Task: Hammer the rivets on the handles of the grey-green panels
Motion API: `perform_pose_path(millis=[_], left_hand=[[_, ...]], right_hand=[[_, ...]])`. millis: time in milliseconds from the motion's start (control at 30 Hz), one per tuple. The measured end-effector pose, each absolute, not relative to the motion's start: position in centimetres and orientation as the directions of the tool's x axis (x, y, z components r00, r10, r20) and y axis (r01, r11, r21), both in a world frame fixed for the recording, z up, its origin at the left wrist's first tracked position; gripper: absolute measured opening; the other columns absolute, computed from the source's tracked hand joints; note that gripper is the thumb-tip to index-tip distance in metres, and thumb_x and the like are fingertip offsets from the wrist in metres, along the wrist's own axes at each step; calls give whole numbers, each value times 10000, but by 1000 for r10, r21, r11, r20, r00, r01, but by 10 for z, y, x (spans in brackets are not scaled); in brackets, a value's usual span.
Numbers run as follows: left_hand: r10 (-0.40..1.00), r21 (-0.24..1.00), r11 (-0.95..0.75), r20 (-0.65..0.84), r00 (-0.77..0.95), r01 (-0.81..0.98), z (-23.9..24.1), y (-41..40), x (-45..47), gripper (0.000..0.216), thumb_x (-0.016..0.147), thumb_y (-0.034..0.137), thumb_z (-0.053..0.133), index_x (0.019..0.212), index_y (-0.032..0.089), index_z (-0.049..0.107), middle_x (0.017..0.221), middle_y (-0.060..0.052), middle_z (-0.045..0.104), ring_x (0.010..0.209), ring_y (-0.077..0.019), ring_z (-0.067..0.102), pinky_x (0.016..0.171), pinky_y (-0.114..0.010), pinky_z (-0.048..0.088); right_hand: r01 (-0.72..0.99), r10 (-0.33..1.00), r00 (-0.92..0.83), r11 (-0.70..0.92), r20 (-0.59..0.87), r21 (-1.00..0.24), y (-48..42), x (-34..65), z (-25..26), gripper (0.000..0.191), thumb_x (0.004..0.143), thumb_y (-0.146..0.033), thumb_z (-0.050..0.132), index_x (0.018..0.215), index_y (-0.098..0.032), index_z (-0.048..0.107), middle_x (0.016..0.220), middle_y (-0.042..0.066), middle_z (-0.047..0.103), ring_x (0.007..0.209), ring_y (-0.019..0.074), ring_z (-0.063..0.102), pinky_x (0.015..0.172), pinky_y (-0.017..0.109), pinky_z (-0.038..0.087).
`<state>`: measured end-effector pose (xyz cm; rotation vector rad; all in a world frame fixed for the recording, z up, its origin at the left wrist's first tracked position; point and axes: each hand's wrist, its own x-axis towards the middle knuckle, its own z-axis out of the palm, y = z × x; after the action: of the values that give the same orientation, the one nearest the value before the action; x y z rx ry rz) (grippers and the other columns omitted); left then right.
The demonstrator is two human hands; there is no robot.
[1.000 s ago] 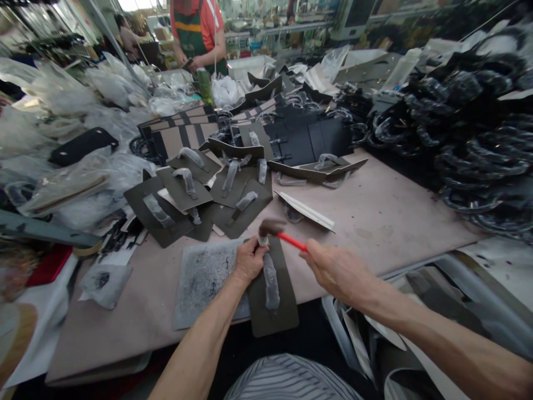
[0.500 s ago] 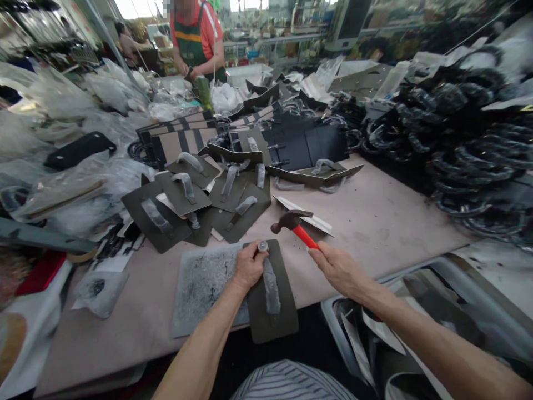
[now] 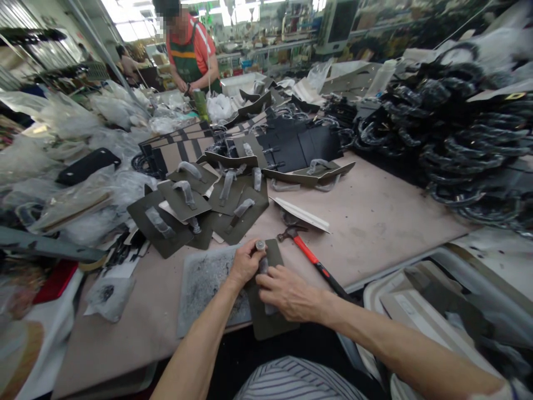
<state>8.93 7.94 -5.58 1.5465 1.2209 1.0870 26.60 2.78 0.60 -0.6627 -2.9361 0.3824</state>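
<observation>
The left hand (image 3: 245, 264) is closed around a short rod (image 3: 260, 245), its round top showing above the thumb. The rod stands over the far end of a dark panel (image 3: 266, 328), which lies by the right edge of a grey slab (image 3: 200, 286) and juts past the table's (image 3: 375, 205) near edge. The right hand (image 3: 289, 294) lies over the panel's wrapped handle (image 3: 263, 265), fingers bent — whether they grip it, I cannot tell. The hammer (image 3: 310, 255) lies on the table — just beyond the right hand, unheld.
</observation>
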Motion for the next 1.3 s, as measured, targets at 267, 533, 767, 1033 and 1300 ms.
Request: perform_pose_path(millis=[267, 533, 767, 1033, 1300], left_hand=[[842, 982, -179, 118, -526, -67, -3, 104, 110, 258, 726, 332, 734, 883, 148, 646, 780, -17, 700, 676, -146, 660, 638, -240, 535], [793, 901, -407, 431, -431, 151, 82, 64, 72, 266, 799, 316, 745, 996, 158, 662, 880, -34, 736, 821, -165, 699, 790, -272, 556], [971, 992, -96, 75, -225, -83, -23, 69, 84, 289, 760, 340, 757, 956, 155, 652, 876, -51, 730, 821, -176, 700, 765, -270, 549], [997, 994, -10, 2, -72, -113, -59, 78, 95, 312, 778, 312, 721, 1025, 163, 603, 908, -69, 746, 850, -194, 708, 794, -300, 549], [999, 999, -32, 32, -2, 4, -58, 75, 95, 219, 826, 299, 679, 985, 168, 604, 901, -62, 741, 847, -188, 691, 807, -294, 531]], right_hand=[[589, 577, -808, 796, -120, -138, 12, 235, -15, 165, 867, -208, 473, 1011, -143, 521, 1008, 129, 556, 709, 199, 564, 590, 312, 432], [913, 938, -347, 338, 0, -229, 29, 237, 55, 184, 928, -301, 503, 1052, -164, 501, 867, 113, 650, 742, 252, 648, 607, 298, 405], [840, 982, -138, 45, -132, -540, 26, 229, -8, 376, 972, -435, 504, 1249, -181, 484, 952, 111, 702, 892, 271, 678, 704, 299, 407], [680, 989, -90, -28, -121, -733, 17, 227, -26, 432, 969, -491, 473, 1267, -179, 493, 1012, 109, 685, 911, 258, 657, 760, 321, 445], [636, 961, -273, 147, -42, -758, 8, 255, -29, 444, 928, -459, 571, 1282, -191, 591, 1118, 97, 601, 999, 227, 600, 908, 349, 465]])
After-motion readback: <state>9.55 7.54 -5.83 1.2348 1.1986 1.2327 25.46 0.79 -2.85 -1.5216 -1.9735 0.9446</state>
